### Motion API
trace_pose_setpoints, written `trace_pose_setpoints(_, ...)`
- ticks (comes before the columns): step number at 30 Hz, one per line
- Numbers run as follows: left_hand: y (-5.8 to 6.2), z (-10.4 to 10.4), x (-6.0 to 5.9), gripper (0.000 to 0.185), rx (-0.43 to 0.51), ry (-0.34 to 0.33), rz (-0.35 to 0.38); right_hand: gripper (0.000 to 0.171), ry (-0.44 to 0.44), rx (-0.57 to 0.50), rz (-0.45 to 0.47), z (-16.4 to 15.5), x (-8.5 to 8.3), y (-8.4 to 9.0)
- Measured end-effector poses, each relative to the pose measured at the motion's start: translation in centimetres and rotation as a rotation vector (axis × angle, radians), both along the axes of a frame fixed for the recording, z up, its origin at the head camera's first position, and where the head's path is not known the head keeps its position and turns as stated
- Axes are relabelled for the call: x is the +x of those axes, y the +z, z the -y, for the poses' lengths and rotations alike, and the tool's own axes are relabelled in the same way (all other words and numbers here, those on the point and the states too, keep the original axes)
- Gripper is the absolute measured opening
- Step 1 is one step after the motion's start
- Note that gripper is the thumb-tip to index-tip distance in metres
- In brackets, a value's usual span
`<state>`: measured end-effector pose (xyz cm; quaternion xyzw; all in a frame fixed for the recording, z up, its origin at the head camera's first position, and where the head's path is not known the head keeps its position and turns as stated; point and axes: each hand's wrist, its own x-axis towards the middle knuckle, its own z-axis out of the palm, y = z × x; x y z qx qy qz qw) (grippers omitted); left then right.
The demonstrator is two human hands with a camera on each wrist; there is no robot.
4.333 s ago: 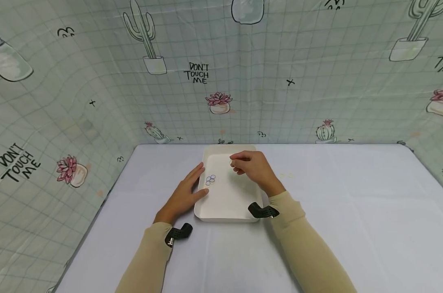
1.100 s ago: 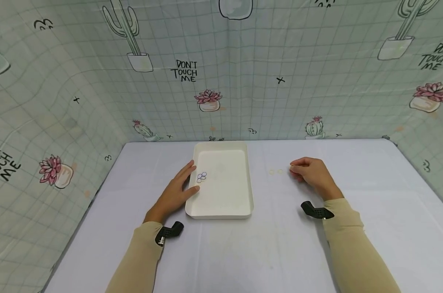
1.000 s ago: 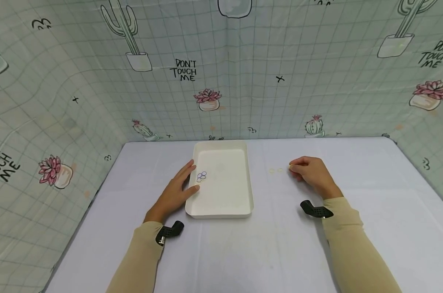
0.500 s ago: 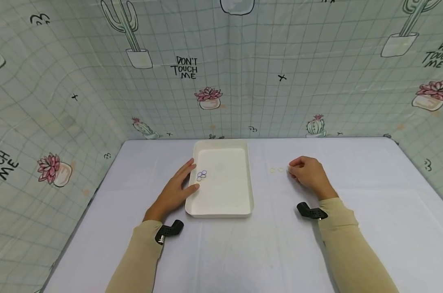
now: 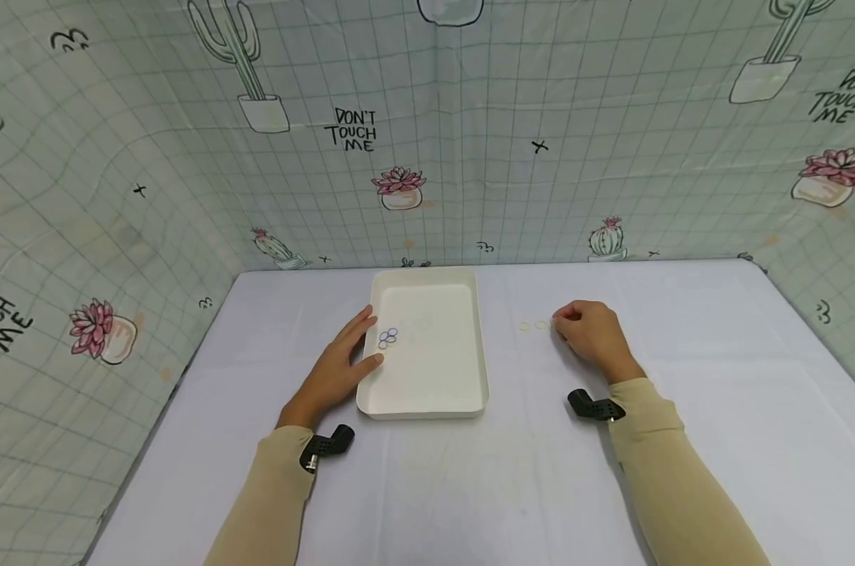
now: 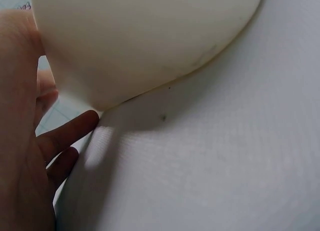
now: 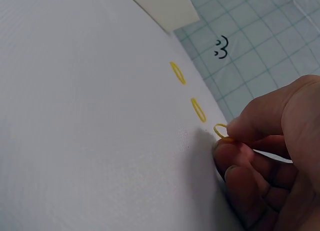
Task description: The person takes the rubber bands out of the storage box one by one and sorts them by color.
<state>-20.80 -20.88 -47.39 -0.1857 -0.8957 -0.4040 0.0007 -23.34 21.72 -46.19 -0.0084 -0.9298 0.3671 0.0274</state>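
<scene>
My right hand (image 5: pixel 592 330) is at the right of the tray, low over the table. Between thumb and fingertip it pinches a small yellow rubber band (image 7: pixel 218 131), whose loop pokes out in the right wrist view. Two more yellow rubber bands (image 7: pixel 198 110) lie flat on the table to its left, a little apart from each other. My left hand (image 5: pixel 332 377) rests against the left side of a white rectangular tray (image 5: pixel 434 413), fingers fairly straight outside the rim and thumb at its edge. Several blue rubber bands (image 5: pixel 388 339) lie clustered inside the tray, near that hand.
A white cloth covers the table (image 5: pixel 427 495). Behind and to the sides hangs a checked curtain (image 5: pixel 470 141) printed with cacti. Each wrist wears a black camera mount (image 5: pixel 596 405).
About four seconds ago my right hand was above the tray; it is now to the right, at the yellow rubber bands. Lately it has shifted slightly left. My left hand keeps its place on the tray.
</scene>
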Motion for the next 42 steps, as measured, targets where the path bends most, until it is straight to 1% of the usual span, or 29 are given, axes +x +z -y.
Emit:
trace_pose_setpoints(7,-0.5,0.0,0.0,0.07,-0.008,0.003,0.01,0.022,-0.004,0.034,-0.044,-0.3,-0.1,-0.4)
trace_pose_setpoints(11,-0.3,0.1,-0.1,0.069,-0.024,0.004,-0.001,0.022,-0.006,0.037,-0.063,-0.1,-0.1,-0.6)
trace_pose_setpoints(14,-0.2,0.2,-0.1,0.069,-0.032,0.001,-0.014,0.023,-0.008,0.03,-0.059,0.0,-0.1,-0.4)
trace_pose_setpoints(18,-0.2,0.2,-0.1,0.07,-0.034,-0.001,-0.027,0.029,-0.017,0.005,-0.032,-0.2,0.0,-0.1)
trace_pose_setpoints(21,-0.2,0.1,0.0,0.07,-0.032,0.006,-0.014,0.032,-0.025,-0.016,-0.002,-0.4,0.1,0.0)
trace_pose_setpoints(27,-0.2,0.0,0.1,0.068,-0.031,0.004,-0.007,0.029,-0.034,-0.055,0.042,-1.2,0.2,0.1)
trace_pose_setpoints(31,-0.2,0.0,0.1,0.068,-0.026,-0.004,-0.007,0.027,-0.024,-0.045,0.061,-1.4,0.2,0.1)
trace_pose_setpoints(38,-0.2,0.1,0.0,0.07,-0.017,-0.015,-0.021,0.024,0.007,-0.003,0.009,-1.2,0.1,-0.1)
trace_pose_setpoints(42,-0.2,0.2,-0.1,0.07,-0.021,-0.01,-0.01,0.025,0.022,-0.001,-0.009,-1.0,0.0,-0.2)
